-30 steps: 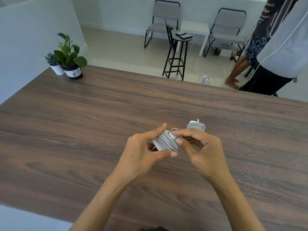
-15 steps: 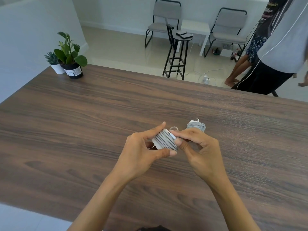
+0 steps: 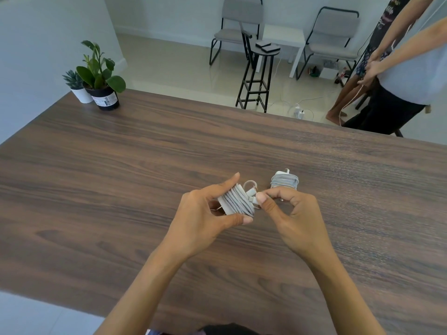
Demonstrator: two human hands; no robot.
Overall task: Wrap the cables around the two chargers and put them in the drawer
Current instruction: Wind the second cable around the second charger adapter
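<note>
Fingers [image 3: 235,177] of your left hand [image 3: 203,218] curl round the near charger [image 3: 235,201], forefinger across its far side and thumb under its near edge, so the white cable coils sit between them above the worktop [image 3: 121,177]. Your right hand [image 3: 294,221] pinches the cable end [image 3: 252,193] between thumb and forefinger, right against the right side of that charger, with a small loose loop [image 3: 249,183] showing just behind. A second charger [image 3: 285,181], fully wrapped in its cable, lies on the worktop just beyond your right knuckles, apart from the one you hold. Two potted plants [image 3: 96,76] stand at the far left corner. No drawer shows in the head view.
</note>
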